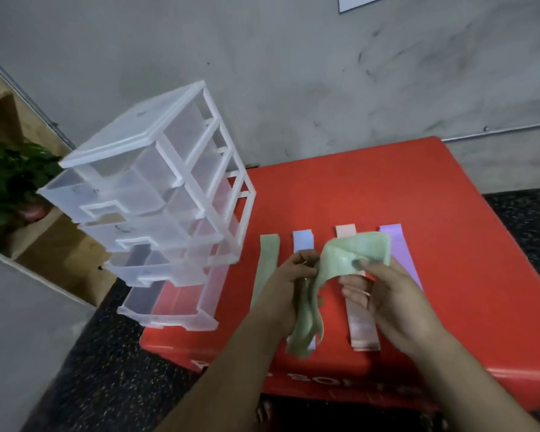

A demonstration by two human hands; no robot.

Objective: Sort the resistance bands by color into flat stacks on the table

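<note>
Four bands lie flat side by side on the red table: a green band at the left, then a light blue band, a pink band and a purple band. Above them I hold a crumpled green band between both hands. My left hand grips its left part, whose loose end hangs down over the blue band. My right hand pinches its right part with thumb and fingers. The hands hide the middle of the blue and pink bands.
A clear plastic drawer tower stands on the table's left corner, its drawers pulled partly out. A grey wall runs behind the table. Dark speckled floor lies around it, and a green plant sits at the far left.
</note>
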